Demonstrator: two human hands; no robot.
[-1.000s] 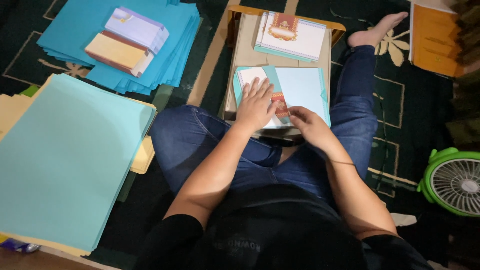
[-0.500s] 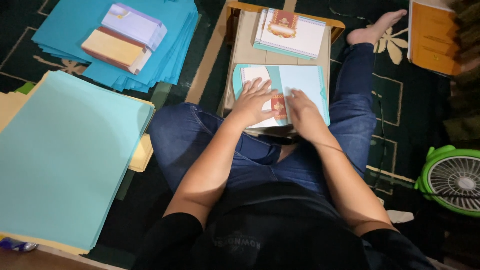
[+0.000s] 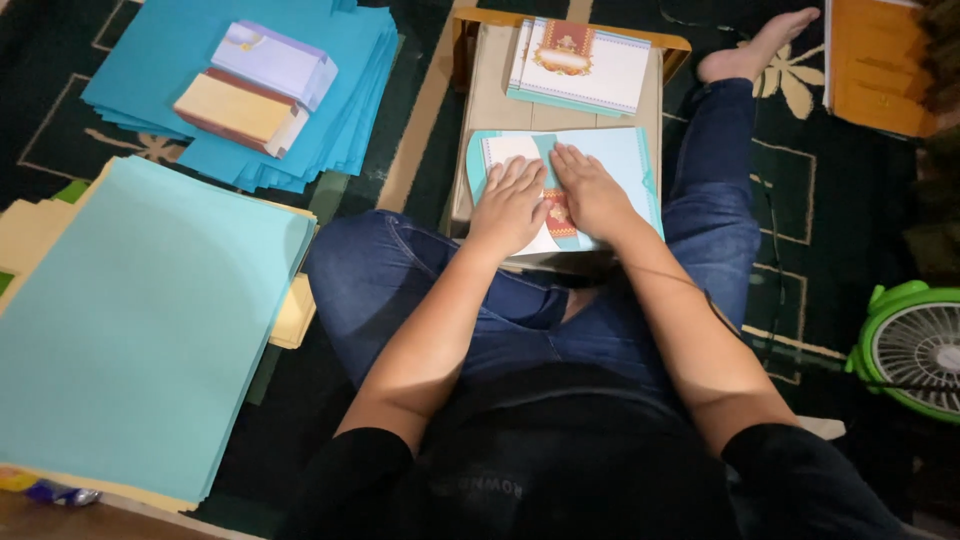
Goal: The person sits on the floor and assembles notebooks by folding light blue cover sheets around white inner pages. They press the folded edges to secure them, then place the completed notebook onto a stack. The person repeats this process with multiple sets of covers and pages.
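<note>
— Hands first: what had they got hold of?

— Neither gripped anything. The left hand [image 3: 512, 203] lay flat, fingers spread, pressing the white left part of the folded card [image 3: 610, 170] just above the middle of the frame. The right hand [image 3: 590, 192] lay flat beside it, palm over the red patterned strip at the card's middle. Both were open and pushing down, nothing pinched.

— And the card sat where?

— On the small wooden stand [image 3: 485, 100] between the person's knees, its pale blue right flap showing bare.

— What could have gone wrong, in your view?

— With the two hands so close over the strip, uneven pressure might have slid one flap and left a crooked crease. The card also reached the near edge of the stand, so a hard push could have tipped it toward the lap.

— Anything further out?

— At lower left lay a stack of pale blue sheets [image 3: 140, 320]; at right edge, a green fan [image 3: 915, 350], whose draught, if it were running, might have lifted loose sheets. Beyond the card, a pile of finished cards [image 3: 585, 65] rested at the stand's far end. At upper left, two small paper bundles [image 3: 255, 85] sat on darker blue sheets [image 3: 150, 70].
</note>
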